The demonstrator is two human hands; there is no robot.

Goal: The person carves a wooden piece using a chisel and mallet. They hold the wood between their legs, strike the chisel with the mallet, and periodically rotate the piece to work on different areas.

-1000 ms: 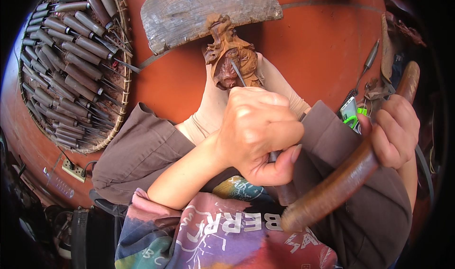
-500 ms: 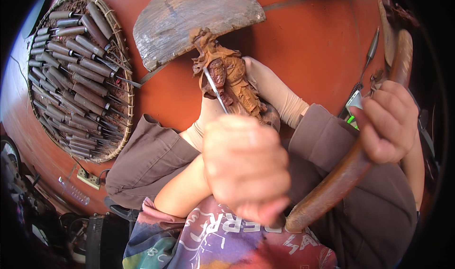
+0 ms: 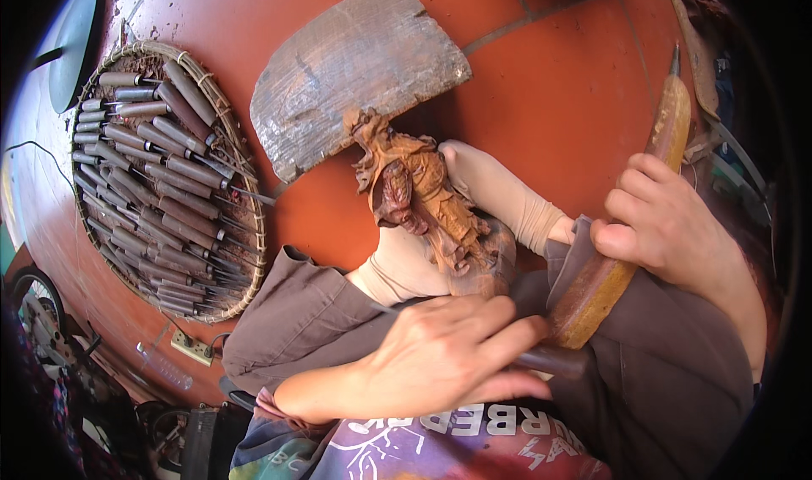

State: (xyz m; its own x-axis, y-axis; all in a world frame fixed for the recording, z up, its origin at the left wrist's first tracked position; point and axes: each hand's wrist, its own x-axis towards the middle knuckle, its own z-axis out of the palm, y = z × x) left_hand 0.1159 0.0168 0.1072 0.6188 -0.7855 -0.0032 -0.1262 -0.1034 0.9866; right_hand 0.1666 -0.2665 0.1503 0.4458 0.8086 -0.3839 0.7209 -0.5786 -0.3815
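Observation:
My left hand point(image 3: 457, 353) lies over my lap with its fingers loosely round a carving chisel. The dark handle point(image 3: 554, 362) of that chisel sticks out past my fingers, and its thin blade shows at the other side. A long curved wooden mallet point(image 3: 605, 281), brown and smooth, is gripped in my right hand point(image 3: 672, 218). Its lower end rests near the chisel handle; I cannot tell whether they touch. Between my feet stands a carved reddish-brown wooden figure point(image 3: 423, 184), tilted, its far end near a worn grey wooden board point(image 3: 355, 65).
At left sits a round woven basket point(image 3: 258, 264) packed with several wooden-handled chisels. Beyond it is a dark green disc-shaped base point(image 3: 74, 49). A power strip point(image 3: 193, 346) and a clear plastic bottle point(image 3: 165, 368) lie on the red tiled floor. A pointed tool tip point(image 3: 676, 60) shows behind the mallet.
My left hand has drawn back from the figure, and the chisel blade has left the carving. The mallet has swung more upright in my right hand, and the view has shifted.

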